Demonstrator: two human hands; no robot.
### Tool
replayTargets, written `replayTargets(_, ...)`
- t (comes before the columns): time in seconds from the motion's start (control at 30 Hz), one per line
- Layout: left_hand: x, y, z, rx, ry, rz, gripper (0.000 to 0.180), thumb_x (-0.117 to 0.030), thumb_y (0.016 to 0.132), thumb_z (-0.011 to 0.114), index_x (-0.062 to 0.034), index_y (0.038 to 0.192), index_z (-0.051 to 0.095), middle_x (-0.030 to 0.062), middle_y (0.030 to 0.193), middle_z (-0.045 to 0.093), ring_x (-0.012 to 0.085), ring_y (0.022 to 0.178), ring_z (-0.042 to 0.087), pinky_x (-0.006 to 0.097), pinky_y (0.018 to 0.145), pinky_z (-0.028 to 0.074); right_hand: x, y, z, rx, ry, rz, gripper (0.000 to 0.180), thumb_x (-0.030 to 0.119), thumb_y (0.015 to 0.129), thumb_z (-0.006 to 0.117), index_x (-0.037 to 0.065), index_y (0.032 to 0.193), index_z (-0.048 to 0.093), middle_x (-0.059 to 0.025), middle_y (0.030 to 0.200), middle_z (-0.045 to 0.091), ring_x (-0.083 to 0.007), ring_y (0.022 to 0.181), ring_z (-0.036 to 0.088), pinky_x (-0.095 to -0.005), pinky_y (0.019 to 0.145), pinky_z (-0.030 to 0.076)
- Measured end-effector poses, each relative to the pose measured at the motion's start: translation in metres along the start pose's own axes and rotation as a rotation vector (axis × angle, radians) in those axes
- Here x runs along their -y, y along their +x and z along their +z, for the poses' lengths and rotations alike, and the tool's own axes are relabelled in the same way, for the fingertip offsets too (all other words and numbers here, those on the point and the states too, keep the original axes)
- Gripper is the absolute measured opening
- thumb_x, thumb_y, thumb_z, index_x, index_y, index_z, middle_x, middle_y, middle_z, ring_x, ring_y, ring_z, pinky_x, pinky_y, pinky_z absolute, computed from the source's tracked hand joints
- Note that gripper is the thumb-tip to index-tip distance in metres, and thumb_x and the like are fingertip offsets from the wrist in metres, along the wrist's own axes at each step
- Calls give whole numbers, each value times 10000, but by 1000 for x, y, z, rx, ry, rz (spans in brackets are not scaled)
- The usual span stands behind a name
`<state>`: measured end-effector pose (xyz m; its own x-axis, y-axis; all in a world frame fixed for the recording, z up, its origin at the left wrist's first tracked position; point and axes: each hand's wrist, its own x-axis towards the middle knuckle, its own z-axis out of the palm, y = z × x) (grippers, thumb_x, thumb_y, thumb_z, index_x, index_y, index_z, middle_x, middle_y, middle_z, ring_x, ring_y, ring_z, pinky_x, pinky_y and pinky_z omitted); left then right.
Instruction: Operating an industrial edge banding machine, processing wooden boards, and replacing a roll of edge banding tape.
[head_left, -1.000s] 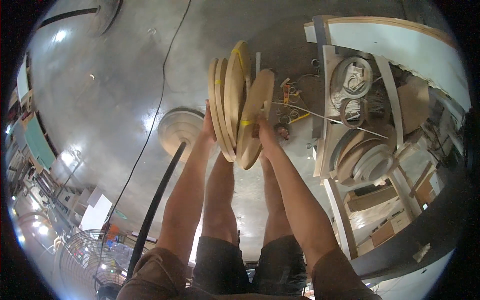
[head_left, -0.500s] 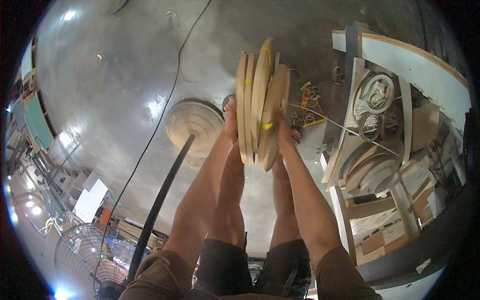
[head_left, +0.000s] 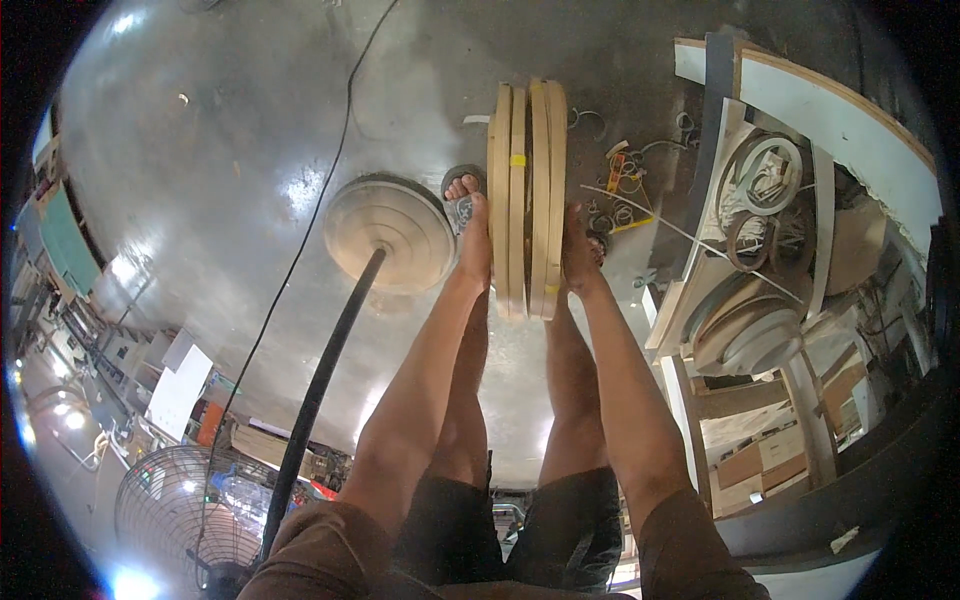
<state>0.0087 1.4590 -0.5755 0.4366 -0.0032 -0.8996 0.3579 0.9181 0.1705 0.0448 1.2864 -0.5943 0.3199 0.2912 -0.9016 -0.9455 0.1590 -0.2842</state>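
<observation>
Both my hands press a stack of several flat tan rolls of edge banding [head_left: 527, 190] between them, held on edge in front of me above the floor. My left hand [head_left: 474, 250] lies flat against the stack's left face. Against the right face presses my right hand [head_left: 577, 255]. The rolls stand upright and side by side; one carries a small yellow tag. Below the stack I see my legs and a sandalled foot [head_left: 461, 198] on the grey floor.
A round tan fan base [head_left: 390, 232] with a black pole [head_left: 318, 392] stands just left of my feet. A black cable [head_left: 300, 250] runs across the floor. Right of me is a wooden rack [head_left: 745, 320] holding more rolls and coils. A fan cage [head_left: 175, 505] sits lower left.
The stack has swung from tilted and fanned to upright and squared between my hands. The view has shifted so the rack sits further right.
</observation>
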Motion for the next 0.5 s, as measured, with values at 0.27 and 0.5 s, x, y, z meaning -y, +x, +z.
replayTargets(0.27,1,-1,-32,16,155,-25,789,-679,1095,383,-137,1668,348,42,1638,450,181,1467,436,364,1217,364,18,-11,35,37,-172,-9,854,743,1081,308,89,1615,442,-104,1554,543,-217,1382,536,-370,1160,434)
replayTargets(0.5,9,-7,-28,7,201,-3,726,-490,1138,455,21,1635,317,131,1641,389,224,1471,408,373,1222,334,-27,-2,5,-42,-140,-98,821,726,1083,372,44,1505,547,-163,1433,616,-230,1279,583,-398,1091,465)
